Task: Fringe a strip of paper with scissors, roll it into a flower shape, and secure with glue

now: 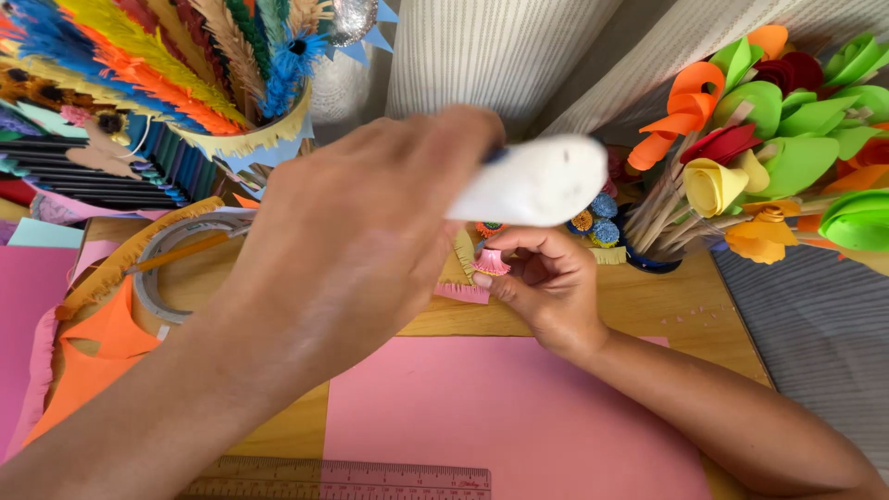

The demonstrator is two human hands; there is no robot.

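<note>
Wooden bench (648, 306) under pink paper sheets (500, 407) carries the work: the right hand (546, 278) pinches a small pink fringed paper flower (490, 262) at bench centre, while the left hand (361, 231), raised just above, is closed around a white glue bottle (537, 181). It looks like the gluing step, which calls for a steady tip; tape roll (167, 268) left, paper flowers (769, 139) far right.

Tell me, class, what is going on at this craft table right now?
A person works at a wooden table strewn with paper crafts. The left hand grips a white bottle, tipped sideways above the work. The right hand pinches a small pink fringed paper flower beside a yellow fringed strip. A pink sheet lies in front, a ruler at the near edge, a tape roll to the left, and paper flowers on sticks stand to the right.
</note>
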